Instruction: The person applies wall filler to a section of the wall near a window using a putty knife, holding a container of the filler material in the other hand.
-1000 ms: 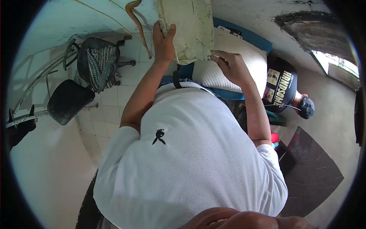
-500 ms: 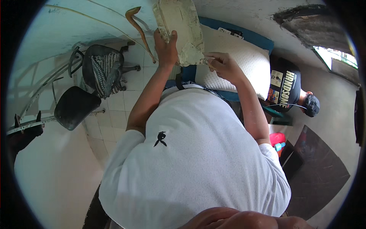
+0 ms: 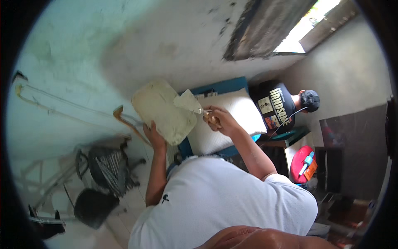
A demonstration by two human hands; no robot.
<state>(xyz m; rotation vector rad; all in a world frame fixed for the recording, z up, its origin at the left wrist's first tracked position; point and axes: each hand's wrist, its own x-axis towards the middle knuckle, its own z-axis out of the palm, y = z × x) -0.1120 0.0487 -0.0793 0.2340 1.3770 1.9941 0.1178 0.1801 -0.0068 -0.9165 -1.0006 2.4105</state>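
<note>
My left hand (image 3: pixel 155 137) is closed on the near-left edge of a shallow, pale, rounded rectangular tray (image 3: pixel 155 110), smeared with whitish residue. In my right hand (image 3: pixel 223 121) is a putty knife (image 3: pixel 187 101), gripped by its handle. Its flat whitish blade points left and overlaps the tray's right side; whether blade and tray touch, I cannot tell. Beneath and right of the tray, a white textured cushion (image 3: pixel 226 120) lies on a blue surface (image 3: pixel 232 85).
A curved wooden stick (image 3: pixel 124 120) leans by the stained wall (image 3: pixel 157 45). At the right, a person in a black shirt (image 3: pixel 277 103) and cap faces away. A black office chair (image 3: pixel 108 168) with striped cloth stands lower left. A red rounded thing (image 3: pixel 299 164) lies right.
My view has swung up toward the wall and window. The tray now shows lower and more to the left. The putty knife's blade has come into plain sight over it.
</note>
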